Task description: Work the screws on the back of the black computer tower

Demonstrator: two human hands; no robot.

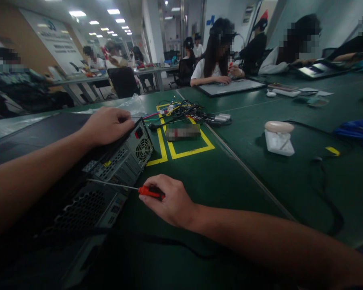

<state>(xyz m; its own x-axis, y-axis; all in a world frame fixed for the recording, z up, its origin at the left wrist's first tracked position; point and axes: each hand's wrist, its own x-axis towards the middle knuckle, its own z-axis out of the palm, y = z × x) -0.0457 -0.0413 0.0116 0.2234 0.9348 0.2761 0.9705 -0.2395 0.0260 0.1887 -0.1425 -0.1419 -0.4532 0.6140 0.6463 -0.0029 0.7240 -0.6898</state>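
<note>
A dark desktop computer case [118,159] lies on the left of the table, its rear side with vents, ports and a fan grille facing right. On its upper edge rests my left hand [110,125], fingers bent and pressed against the case, the fingertips partly hidden. My right hand [171,199] is closed around the red handle of a screwdriver [148,191]. The thin shaft points left to the rear panel of the case; its tip meets the dark area by the panel edge, and I cannot make out a screw there.
Yellow tape [193,153] marks the green table [229,181] beyond my hands. A tangle of cables [190,110] and a small blurred block [183,132] lie there. To the right are a white open case [279,139] and blue cloth [358,131]. Several people work farther back.
</note>
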